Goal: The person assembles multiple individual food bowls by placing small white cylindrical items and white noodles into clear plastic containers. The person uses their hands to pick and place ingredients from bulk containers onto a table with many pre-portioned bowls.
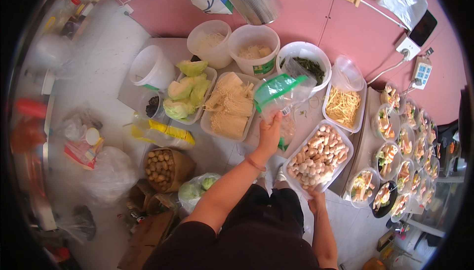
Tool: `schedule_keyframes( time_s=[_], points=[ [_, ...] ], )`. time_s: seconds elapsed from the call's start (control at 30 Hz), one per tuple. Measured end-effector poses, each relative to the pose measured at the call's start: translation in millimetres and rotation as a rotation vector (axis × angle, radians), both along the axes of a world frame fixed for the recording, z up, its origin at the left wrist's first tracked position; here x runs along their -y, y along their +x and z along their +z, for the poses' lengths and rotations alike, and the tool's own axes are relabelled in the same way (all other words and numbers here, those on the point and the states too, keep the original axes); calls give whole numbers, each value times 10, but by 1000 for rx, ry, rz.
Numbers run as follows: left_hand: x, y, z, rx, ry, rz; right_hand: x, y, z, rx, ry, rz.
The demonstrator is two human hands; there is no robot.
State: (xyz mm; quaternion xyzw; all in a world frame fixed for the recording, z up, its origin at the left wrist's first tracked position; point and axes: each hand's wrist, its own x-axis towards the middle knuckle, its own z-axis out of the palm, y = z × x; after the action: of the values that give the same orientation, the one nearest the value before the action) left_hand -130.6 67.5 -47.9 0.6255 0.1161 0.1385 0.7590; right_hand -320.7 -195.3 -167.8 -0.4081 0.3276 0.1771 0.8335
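Note:
My left hand (270,134) is closed on a clear plastic bag (280,92) with green printed ends, held up over the table. The bag looks limp, and part of it hangs below my fingers. My right hand (316,201) grips the near end of a clear rectangular tub (348,159), its fingers partly hidden beneath the rim. Heaped in that tub are small pinkish-tan pieces (321,154) that look like little sausages. Just left of the bag is a tub of enoki mushrooms (229,104). Behind the sausage-like pieces stands a tub of yellow shreds (341,107) with a clear bowl on it.
White buckets (254,42) line the back, one with dark greens (308,67). Cut cabbage (187,92) fills a left tub. Many filled bowls (387,154) crowd the right. A paper bag of round brown items (165,168) and bagged cabbage (195,191) stand low left.

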Motion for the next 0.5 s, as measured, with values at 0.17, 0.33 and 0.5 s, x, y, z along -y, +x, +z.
schedule_keyframes(
  time_s=[0.17,0.33,0.5],
  points=[
    [-291,93,602,153,-448,39,-216,192,217,-22,-15,168],
    [-671,-319,1936,407,-524,51,-401,417,-73,59,-195,377],
    [-1045,-729,2547,525,-578,-13,-1029,796,-27,201,-292,351]
  ],
)
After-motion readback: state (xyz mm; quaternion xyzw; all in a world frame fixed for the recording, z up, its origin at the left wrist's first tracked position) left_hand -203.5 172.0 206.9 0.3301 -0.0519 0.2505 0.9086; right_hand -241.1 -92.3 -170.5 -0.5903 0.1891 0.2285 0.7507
